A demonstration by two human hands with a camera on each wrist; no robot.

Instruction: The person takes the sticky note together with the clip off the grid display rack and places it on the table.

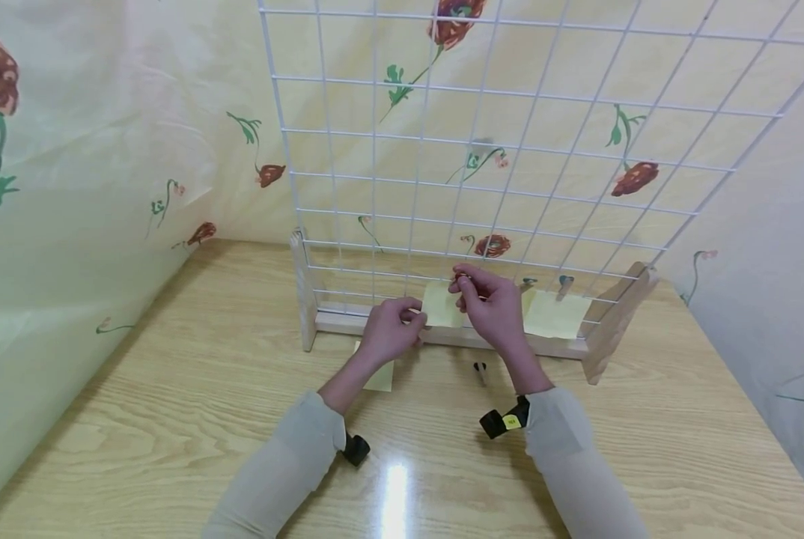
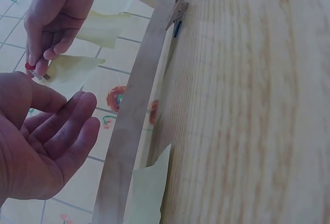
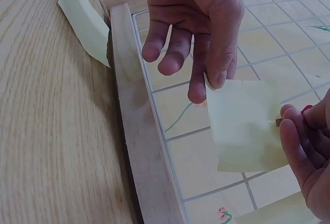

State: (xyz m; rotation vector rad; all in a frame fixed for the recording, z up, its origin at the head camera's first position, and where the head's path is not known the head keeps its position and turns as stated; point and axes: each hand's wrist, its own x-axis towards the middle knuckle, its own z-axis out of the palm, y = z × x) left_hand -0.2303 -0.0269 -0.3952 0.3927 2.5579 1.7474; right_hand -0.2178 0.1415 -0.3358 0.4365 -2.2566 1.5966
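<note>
The wire grid [image 1: 469, 142] rises from a wooden stand [image 1: 452, 337] on the table [image 1: 139, 419], a cloth [image 1: 240, 202] behind it. Before the grid, a sticky note [image 1: 440, 305] sits between the left hand [image 1: 394, 329] at its left edge and the right hand [image 1: 492, 305]. Farther right, two clipped notes [image 1: 558, 313] hang side by side. On the table before the stand lie a loose note [image 1: 380, 376], below the left wrist [image 1: 349, 380], and, right of it, a clothespin [image 1: 481, 373].

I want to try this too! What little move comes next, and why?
Maybe push the red clip over the note and a grid wire. The right hand holds the clip with its tip at the note's edge, and the left hand pinches a corner, so the note seems steady. I can't tell if the clip has caught a wire.
</note>
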